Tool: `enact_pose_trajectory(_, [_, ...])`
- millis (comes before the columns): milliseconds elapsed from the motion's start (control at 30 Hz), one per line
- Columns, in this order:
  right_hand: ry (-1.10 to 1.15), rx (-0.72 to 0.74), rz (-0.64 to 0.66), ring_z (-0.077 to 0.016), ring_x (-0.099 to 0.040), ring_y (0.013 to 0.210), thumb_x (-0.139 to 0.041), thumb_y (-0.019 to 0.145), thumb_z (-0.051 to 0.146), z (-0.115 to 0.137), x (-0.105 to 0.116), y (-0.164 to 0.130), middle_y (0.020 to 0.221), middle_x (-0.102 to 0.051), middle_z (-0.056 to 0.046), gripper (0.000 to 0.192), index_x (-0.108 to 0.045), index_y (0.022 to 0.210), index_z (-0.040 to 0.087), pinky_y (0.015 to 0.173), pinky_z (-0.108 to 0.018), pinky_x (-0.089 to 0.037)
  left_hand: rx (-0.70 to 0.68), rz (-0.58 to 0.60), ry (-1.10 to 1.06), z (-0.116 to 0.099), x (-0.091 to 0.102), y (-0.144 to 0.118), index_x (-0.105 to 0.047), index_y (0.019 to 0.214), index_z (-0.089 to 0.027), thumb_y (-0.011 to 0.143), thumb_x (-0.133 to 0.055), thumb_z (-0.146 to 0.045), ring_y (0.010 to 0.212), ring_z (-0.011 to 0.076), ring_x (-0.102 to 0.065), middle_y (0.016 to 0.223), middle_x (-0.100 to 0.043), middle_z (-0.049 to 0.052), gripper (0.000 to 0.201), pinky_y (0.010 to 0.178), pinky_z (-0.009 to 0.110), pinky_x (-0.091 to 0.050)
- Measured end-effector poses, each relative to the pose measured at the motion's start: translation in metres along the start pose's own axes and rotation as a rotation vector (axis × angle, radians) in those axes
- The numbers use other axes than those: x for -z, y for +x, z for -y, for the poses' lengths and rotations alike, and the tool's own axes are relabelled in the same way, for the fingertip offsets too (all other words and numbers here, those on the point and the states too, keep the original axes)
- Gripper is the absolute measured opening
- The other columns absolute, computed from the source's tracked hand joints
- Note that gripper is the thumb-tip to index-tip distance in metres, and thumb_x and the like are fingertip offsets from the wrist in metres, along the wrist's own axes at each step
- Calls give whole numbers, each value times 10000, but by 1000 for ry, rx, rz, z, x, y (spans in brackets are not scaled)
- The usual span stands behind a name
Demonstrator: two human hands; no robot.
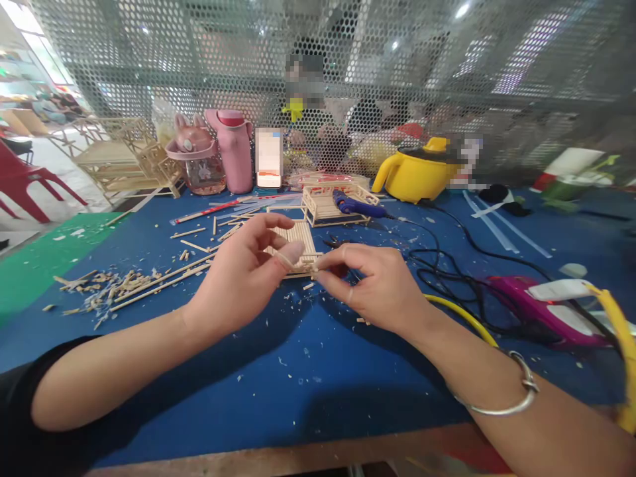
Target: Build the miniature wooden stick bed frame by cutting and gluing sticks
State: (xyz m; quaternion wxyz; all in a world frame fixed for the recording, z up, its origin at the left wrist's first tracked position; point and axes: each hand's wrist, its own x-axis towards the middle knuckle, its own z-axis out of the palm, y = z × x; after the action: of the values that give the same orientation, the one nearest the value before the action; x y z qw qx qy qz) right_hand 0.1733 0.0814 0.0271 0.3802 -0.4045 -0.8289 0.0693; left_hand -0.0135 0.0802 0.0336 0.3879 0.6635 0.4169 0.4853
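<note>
A tiny bit of wood [313, 265] sits pinched between the two hands, just above the blue surface [308, 371] and right in front of a small flat panel of sticks [294, 240]. The bit is so small that I cannot tell for sure which way its long side runs; it seems to lie across, from one hand to the other. The left hand [243, 275] has its fingers curled in, with the thumb pressed against the bit, and the right hand [375, 285] grips the other end with its fingers closed tight. The panel looks partly built: many sticks lie side by side in it, and its long side points away from the person, toward the far mesh wall. Behind it stands a little stick frame [325, 204] with a blue glue gun [355, 207] resting on it, so I think some pieces are done and others are yet to be joined. Long loose sticks [163, 278] and a heap of wood scraps [99, 291] lie to the left. Farther out are a pink bottle [233, 149], a yellow kettle [417, 173], black cords [447, 265] and a purple tool [541, 311] on the right. A silver bangle [517, 391] hangs on the right wrist.
</note>
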Motion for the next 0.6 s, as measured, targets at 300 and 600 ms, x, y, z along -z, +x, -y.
enact_pose_trajectory(300, [-203, 170, -66, -130, -621, 647, -583, 784, 198, 4, -10, -6, 654, -693, 18, 98, -673, 745, 202, 670, -274, -433, -36, 157, 228, 1, -1, -3, -556, 1056, -190, 786, -641, -301, 532, 84, -581, 713, -646, -19, 304, 478, 179, -443])
enact_pose_trajectory(600, [-190, 178, -95, -133, -636, 667, -604, 837, 278, 3, -12, -7, 676, -707, 22, 115, -697, 820, 212, 704, -284, -433, 57, 194, 116, 5, 3, -1, -521, 1057, -196, 783, -633, -272, 562, 95, -586, 716, -658, -17, 305, 462, 176, -415])
